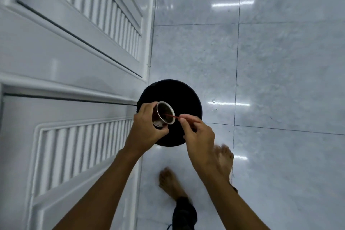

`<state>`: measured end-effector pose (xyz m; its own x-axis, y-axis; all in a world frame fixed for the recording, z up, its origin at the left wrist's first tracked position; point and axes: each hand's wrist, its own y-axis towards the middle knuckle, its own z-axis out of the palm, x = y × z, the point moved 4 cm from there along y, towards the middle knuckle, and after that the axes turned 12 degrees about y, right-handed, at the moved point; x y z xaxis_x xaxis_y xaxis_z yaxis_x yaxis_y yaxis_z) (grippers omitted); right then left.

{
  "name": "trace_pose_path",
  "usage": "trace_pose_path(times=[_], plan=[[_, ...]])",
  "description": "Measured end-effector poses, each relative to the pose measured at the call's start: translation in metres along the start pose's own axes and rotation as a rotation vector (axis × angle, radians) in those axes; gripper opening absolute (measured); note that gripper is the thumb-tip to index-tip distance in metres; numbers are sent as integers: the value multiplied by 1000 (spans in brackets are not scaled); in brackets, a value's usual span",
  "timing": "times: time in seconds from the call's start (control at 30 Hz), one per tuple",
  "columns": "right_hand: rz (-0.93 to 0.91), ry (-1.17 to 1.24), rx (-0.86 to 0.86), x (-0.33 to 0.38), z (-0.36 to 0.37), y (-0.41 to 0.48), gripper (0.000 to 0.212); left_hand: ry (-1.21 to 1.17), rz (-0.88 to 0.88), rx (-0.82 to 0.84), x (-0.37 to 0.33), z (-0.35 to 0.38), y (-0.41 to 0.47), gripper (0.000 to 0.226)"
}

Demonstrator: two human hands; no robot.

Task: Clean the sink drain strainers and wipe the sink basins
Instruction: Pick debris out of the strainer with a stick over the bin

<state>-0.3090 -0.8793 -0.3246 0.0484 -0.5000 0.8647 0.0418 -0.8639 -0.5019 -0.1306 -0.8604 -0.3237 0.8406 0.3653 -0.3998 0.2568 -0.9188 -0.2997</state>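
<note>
A single head-worn wide-angle view looks almost straight down from standing height. The glossy pale grey tiled floor [280,61] fills the right side and white louvred cabinet doors [74,43] the left, while both forearms reach in close from the bottom edge.

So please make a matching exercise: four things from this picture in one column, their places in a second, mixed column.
1. drain strainer
2. thin red stick
3. black bin
4. louvred white door

a. on the tiled floor, under both hands
b. at the picture's left
c. in the left hand
d. pinched by the right hand, tip inside the strainer

Pairs: 1-c, 2-d, 3-a, 4-b
</note>
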Motion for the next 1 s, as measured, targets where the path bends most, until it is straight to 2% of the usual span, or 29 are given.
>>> trace_pose_path(times=[0.1, 0.27, 0.43, 0.53, 0.67, 0.83, 0.9, 1.0], plan=[[-36, -6, 17, -5, 16, -2, 18, 26, -2, 12, 3, 4, 6, 77], [31, -46, -91, -15, 18, 16, 18, 132, 73, 26, 12, 6, 9, 74], [-79, -117, 53, -20, 20, 9, 12, 139, 71, 80, 28, 5, 16, 79], [-60, -201, 28, -27, 19, 23, 10, 87, 136, 180, 30, 9, 15, 79], [-3, -233, 45, -35, 24, 40, 13, 27, -2, 158, 46, 4, 15, 81], [-20, -154, 133, -46, 36, 32, 12, 50, -25, 222, 56, 11, 23, 87], [-6, -174, 78, -51, 33, 34, 13, 63, -6, 257, 56, 15, 24, 92], [46, -110, -33, -60, 22, 41, 13, 10, -72, 224, 67, 16, 24, 84]])
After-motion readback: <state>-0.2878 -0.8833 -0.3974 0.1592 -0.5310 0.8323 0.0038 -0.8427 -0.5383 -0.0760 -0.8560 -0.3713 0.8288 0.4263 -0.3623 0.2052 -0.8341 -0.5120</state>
